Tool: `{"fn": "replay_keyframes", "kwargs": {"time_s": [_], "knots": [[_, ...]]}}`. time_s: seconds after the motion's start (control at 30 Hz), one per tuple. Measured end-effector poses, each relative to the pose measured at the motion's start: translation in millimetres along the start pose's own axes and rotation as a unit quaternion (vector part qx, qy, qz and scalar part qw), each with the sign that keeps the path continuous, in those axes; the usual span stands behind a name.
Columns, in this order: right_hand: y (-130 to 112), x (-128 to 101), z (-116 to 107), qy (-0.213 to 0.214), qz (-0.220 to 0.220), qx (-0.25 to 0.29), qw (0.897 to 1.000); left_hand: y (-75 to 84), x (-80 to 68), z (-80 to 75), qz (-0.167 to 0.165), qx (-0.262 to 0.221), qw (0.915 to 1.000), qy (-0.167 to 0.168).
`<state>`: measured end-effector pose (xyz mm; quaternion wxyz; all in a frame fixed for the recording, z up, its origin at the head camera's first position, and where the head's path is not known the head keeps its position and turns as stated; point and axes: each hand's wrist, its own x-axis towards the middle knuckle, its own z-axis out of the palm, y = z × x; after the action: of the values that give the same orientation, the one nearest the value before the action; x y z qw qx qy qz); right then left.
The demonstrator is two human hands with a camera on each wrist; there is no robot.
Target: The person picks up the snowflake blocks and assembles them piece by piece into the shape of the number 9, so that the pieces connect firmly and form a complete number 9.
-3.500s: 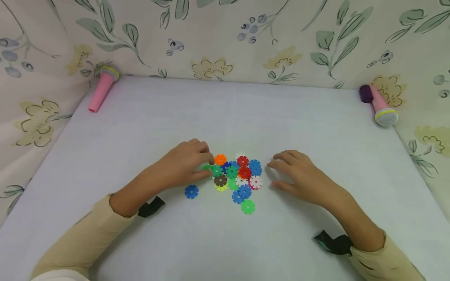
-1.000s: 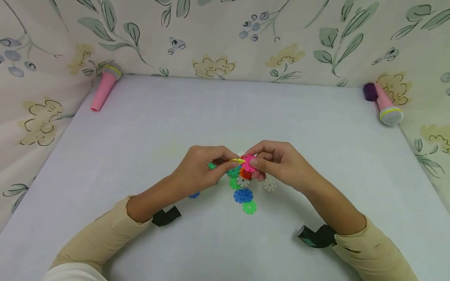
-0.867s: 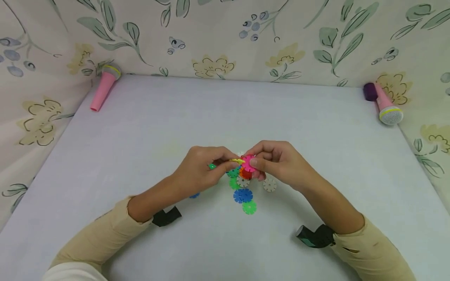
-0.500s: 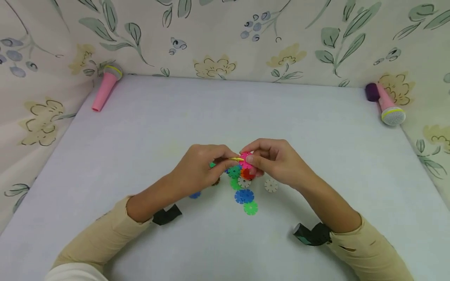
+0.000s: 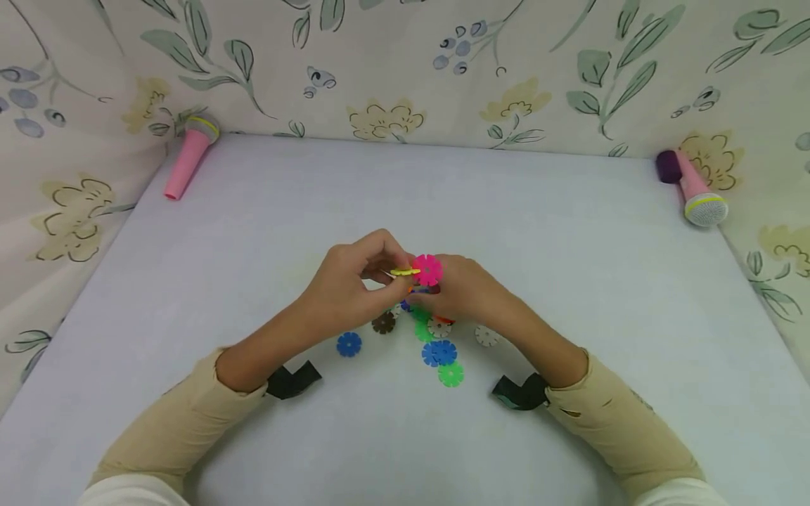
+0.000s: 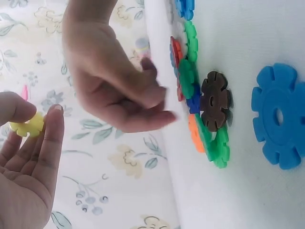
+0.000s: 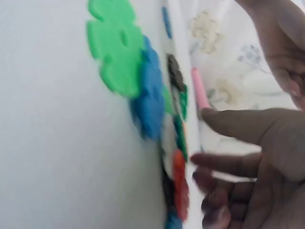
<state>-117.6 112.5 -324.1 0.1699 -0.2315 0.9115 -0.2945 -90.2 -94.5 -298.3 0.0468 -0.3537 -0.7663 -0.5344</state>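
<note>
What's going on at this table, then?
A person is handling notched plastic discs at a white table. The left hand pinches a yellow disc, with a pink disc apparently slotted onto its edge. The right hand is over the other discs, thumb and fingers apart, holding nothing that shows. A blue disc lies apart from the heap, and a pink microphone rests near the far left corner.

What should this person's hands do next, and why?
Probably the right hand should pinch another disc from the pile: it appears to hold nothing and is right by the pile, while the left hand pinches a yellow disc with a pink disc at its edge.
</note>
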Motion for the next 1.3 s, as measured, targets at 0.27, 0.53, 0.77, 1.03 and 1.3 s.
{"fn": "replay_keyframes", "kwargs": {"time_s": [0.27, 0.53, 0.77, 1.03, 1.3], "knots": [[-11.1, 4.9, 10.1, -0.027, 0.058, -0.035, 0.997, -1.5, 1.3, 0.5, 0.019, 0.015, 0.9997, -0.004], [8.2, -15.0, -16.1, 0.064, -0.113, 0.079, 0.988, 2.1, 3.5, -9.0, 0.037, 0.064, 0.9970, 0.021], [2.6, -42.7, -31.8, 0.201, -0.217, 0.094, 0.951, 1.1, 1.3, -13.2, 0.015, 0.102, 0.9929, 0.058], [-10.6, -51.6, -30.4, 0.215, -0.252, 0.043, 0.942, -0.1, -1.2, -8.5, 0.016, 0.065, 0.9949, 0.076], [-10.6, -49.7, -25.1, 0.250, -0.279, 0.067, 0.925, 3.0, -1.0, -5.2, 0.010, 0.021, 0.9972, 0.071]]}}
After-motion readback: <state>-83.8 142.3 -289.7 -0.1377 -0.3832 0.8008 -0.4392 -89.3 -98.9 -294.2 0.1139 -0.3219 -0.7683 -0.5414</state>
